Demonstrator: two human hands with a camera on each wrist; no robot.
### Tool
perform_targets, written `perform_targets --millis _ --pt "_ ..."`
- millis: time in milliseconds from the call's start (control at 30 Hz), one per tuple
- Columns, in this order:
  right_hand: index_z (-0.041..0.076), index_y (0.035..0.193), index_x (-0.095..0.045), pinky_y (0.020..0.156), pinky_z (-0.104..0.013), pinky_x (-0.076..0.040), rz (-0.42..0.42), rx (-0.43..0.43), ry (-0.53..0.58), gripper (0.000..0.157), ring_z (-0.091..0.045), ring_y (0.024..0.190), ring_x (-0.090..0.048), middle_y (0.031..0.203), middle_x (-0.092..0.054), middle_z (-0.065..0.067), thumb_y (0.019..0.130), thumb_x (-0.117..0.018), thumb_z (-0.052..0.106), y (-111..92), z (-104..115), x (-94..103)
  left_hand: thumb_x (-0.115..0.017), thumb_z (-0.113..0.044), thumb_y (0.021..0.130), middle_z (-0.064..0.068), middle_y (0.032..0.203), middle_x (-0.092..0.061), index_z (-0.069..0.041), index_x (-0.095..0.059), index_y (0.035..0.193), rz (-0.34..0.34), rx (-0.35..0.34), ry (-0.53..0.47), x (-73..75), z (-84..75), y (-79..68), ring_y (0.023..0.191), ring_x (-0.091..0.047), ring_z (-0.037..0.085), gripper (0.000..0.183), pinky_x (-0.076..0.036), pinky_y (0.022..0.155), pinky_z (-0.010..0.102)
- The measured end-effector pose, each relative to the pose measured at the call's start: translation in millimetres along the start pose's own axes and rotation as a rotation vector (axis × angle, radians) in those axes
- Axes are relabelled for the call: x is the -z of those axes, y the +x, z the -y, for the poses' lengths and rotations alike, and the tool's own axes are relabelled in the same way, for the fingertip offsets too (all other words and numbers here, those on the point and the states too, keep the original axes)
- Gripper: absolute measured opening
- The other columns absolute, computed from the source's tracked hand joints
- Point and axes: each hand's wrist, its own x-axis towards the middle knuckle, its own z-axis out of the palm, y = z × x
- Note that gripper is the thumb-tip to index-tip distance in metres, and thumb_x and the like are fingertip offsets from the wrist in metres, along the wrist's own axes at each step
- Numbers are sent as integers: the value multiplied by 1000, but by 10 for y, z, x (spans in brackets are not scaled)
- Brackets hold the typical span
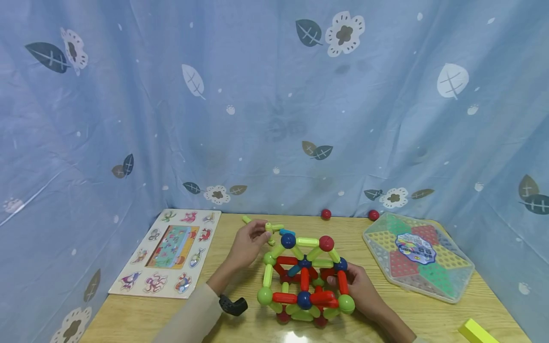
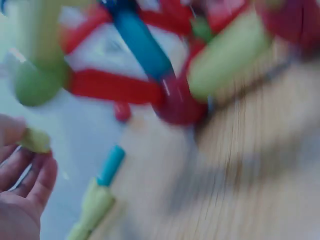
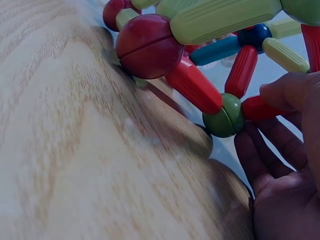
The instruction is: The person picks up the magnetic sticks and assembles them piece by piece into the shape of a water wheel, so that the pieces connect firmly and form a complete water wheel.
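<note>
A magnetic-rod structure [image 1: 305,280] of red, yellow-green and blue rods joined by coloured balls stands between the two hands. My right hand [image 1: 363,289] is at its right side, with thumb and fingers on a red rod [image 3: 262,108] beside a green ball [image 3: 225,116]. At the structure's back left, my left hand [image 1: 248,245] pinches a yellow-green rod [image 2: 36,140] between thumb and fingertips. Beyond that hand lie a blue rod [image 1: 286,232] and several loose yellow-green rods [image 2: 98,201]. The left wrist view is blurred.
On the left lies a sea-animal puzzle board [image 1: 206,259]. A Chinese checkers board [image 1: 413,247] occupies the right side. Two red balls, one [image 1: 326,214] left of the other [image 1: 373,215], rest near the blue curtain [image 1: 274,119]. A yellow block [image 1: 477,331] sits front right.
</note>
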Motion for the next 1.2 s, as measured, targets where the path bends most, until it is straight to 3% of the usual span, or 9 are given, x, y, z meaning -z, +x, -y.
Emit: perform_targets --millis 100,200,267,367,533,633,767,900,1200 --pt "-11 135 -67 100 -22 -57 -3 -9 -1 37 -10 114 -72 126 -77 -21 103 -73 6 -5 5 9 -68 -10 109 23 127 -74 1 -62 144 -70 -2 -165 83 -167 -190 115 -73 30 37 -61 94 25" --pt "-11 136 -67 100 -22 -57 -1 -13 0 37 -10 112 -73 127 -76 -24 103 -73 7 -11 14 20 -71 -6 105 28 127 -71 5 -63 138 -85 -55 -250 129 -365 -377 111 -75 20 36 -62 93 24" --pt "-11 136 -66 99 -23 -58 1 -9 1 38 -10 111 -73 126 -76 -26 103 -73 6 -14 18 27 -73 -2 102 29 125 -70 8 -63 132 -57 -109 -286 129 -505 -492 110 -75 13 33 -63 93 25" --pt "-12 137 -66 98 -23 -59 3 -3 6 38 -10 110 -74 125 -76 -24 104 -73 6 -16 23 33 -73 2 99 29 122 -69 9 -64 127 52 -186 -304 79 -689 -635 109 -74 11 30 -64 94 28" --pt "-11 137 -66 98 -23 -59 3 -11 11 38 -10 110 -74 124 -79 -16 104 -73 6 -8 15 25 -76 -3 100 18 115 -76 -3 -73 120 248 -237 -166 -77 -841 -780 104 -75 11 20 -64 96 33" --pt "-11 136 -66 97 -23 -59 3 -15 11 38 -10 110 -74 124 -79 -15 103 -73 6 1 5 11 -79 -4 98 5 110 -79 -13 -75 114 316 -248 -54 -152 -876 -826 102 -75 9 19 -65 94 32" --pt "-11 136 -67 97 -23 -59 11 -14 -3 37 -9 109 -73 125 -78 -19 104 -73 7 10 -2 -2 -81 0 93 -3 108 -79 -17 -74 110 390 -290 63 -198 -883 -858 100 -73 4 24 -63 92 26" --pt "-10 136 -67 98 -23 -59 18 -21 -13 37 -9 110 -73 126 -77 -22 105 -72 8 17 5 -4 -83 0 92 -5 108 -78 -18 -73 109 421 -322 132 -204 -855 -870 97 -68 -1 27 -62 90 22" --pt "-11 138 -66 99 -22 -58 23 -18 -1 38 -9 113 -73 126 -78 -19 105 -72 8 10 7 1 -85 -3 93 -7 114 -80 -20 -76 114 396 -353 209 -193 -792 -875 104 -70 0 29 -61 93 23"
